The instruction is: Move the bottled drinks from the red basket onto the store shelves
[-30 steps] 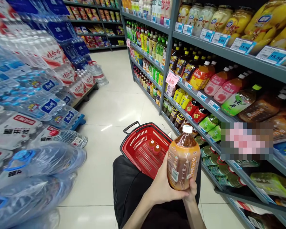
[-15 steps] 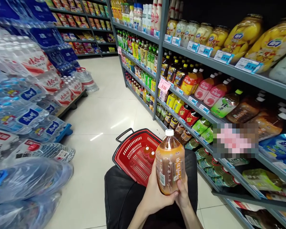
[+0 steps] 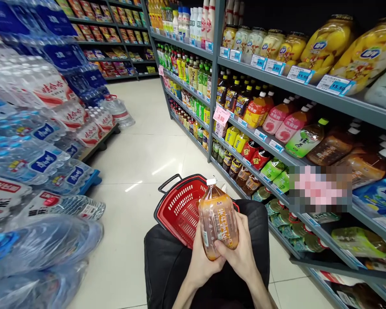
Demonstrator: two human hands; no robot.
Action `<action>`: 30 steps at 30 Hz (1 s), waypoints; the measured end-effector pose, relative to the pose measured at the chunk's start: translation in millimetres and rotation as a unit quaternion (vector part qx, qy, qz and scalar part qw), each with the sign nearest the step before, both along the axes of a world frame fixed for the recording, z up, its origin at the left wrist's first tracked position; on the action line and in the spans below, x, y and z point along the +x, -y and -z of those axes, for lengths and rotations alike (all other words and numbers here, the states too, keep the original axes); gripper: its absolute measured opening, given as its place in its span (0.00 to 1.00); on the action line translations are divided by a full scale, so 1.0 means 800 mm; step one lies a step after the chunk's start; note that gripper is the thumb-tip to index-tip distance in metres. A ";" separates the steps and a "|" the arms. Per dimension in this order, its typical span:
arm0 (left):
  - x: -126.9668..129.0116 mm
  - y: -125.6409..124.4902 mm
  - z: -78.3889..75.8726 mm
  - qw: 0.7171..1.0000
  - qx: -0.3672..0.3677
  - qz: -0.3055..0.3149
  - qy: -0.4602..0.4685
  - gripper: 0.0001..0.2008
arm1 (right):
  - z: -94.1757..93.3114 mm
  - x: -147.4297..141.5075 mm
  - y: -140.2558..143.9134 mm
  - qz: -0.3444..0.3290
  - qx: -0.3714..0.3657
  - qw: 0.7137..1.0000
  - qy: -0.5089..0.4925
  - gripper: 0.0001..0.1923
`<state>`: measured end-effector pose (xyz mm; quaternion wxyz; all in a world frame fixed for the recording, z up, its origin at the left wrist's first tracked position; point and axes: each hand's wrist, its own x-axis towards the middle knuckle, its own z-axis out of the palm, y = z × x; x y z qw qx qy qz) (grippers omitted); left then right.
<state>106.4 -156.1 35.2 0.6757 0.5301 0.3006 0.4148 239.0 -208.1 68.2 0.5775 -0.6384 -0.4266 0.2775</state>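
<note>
Between my two hands is a large drink bottle with a white cap, brown liquid and an orange-brown label. It leans with its cap to the upper left. My left hand supports it from the left and below. My right hand wraps its right side, thumb across the lower front. Just beyond the bottle, a red shopping basket with black handles stands in front of my knees. The bottle covers part of the basket's inside, and the small bottles seen in it before are hidden.
Shelves on the right carry drink bottles, jars of fruit and price tags. Stacked packs of bottled water line the left side. A tiled floor aisle runs between them toward snack shelves at the back.
The bottle has tilted and turned to the left, moving slightly left and down. My right hand has shifted up its right side, showing more of its back.
</note>
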 end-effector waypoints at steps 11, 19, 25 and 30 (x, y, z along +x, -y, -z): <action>0.006 0.002 -0.010 1.000 -0.006 -0.011 -0.011 0.64 | -0.001 -0.011 0.003 0.036 -0.064 0.996 0.047 0.56; 0.002 0.007 -0.025 0.991 0.094 -0.032 -0.088 0.67 | -0.016 -0.016 -0.003 0.057 -0.071 0.996 0.006 0.65; 0.007 -0.006 -0.072 0.909 0.354 -0.118 -0.187 0.56 | -0.050 -0.006 -0.028 0.005 0.070 0.981 -0.179 0.62; 0.015 -0.010 -0.146 0.829 0.518 -0.166 -0.132 0.47 | -0.068 0.015 -0.056 0.059 0.184 0.949 -0.251 0.44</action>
